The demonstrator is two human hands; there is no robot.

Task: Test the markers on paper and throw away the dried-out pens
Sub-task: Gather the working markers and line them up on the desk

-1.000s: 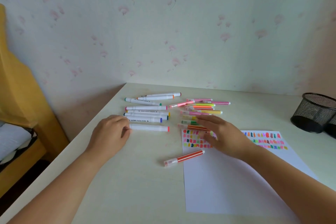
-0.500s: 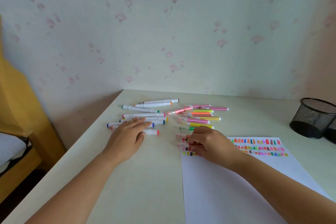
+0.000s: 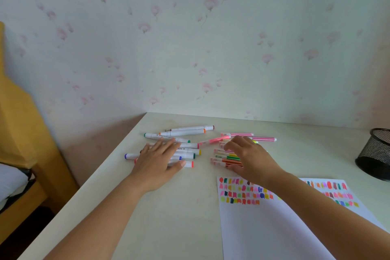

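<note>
A: Where are the markers?

B: In two clusters toward the far left corner of the surface [image 3: 173, 213]. The white markers [image 3: 185, 133] lie nearest that corner, roughly parallel to the far edge. The thin pens [image 3: 230, 157], pink, yellow, green and orange, lie just to their right.

A: And the left hand?

B: The left hand [image 3: 157, 161] lies flat, palm down, on the near part of the white cluster. Its grip is spread wide, fingers straight; it presses on the barrels and closes around none of them. A blue-capped end sticks out past its left side, and an orange-capped end past the thumb on the right.

A: The right hand?

B: The right hand [image 3: 251, 158] arches over the thin pens with its fingers curled downward, fingertips among the pink ones at the far side and thumb by the orange pen at the near side. I cannot tell whether that grip has actually closed on a pen; the palm hides what is under it.

A: The paper?

B: The paper [image 3: 274, 230] lies toward the near right, just nearer than the thin pens, with rows of colour swatches along its far edge. The right forearm crosses over it. A black mesh cup [image 3: 375, 154] stands at the right edge, well apart from both hands.
</note>
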